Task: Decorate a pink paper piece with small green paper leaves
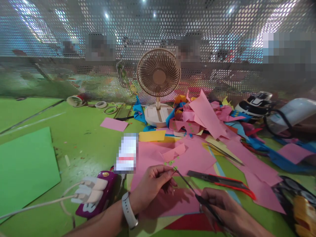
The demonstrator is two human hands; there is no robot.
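Observation:
My left hand [158,181], with a white band on the wrist, is closed in a pinch on a small green paper piece [175,169]. My right hand [219,205] is wrapped round a slim black-handled tool [207,204]. The tool's thin dark tip reaches up to the green piece at my left fingertips; its exact kind is hard to make out. Under both hands lies pink paper [172,197]. A box cutter [217,180] with a red-edged handle rests just beyond my right hand. More tiny green bits and a folded pink strip [174,152] lie past my left fingertips.
A fan [158,77] stands at the back before a perforated metal screen. Heaped paper scraps [204,115] fill the right. Left of my hands are a lit phone [126,153], a purple power strip [98,194] with white plugs and cables, and a green sheet [27,168].

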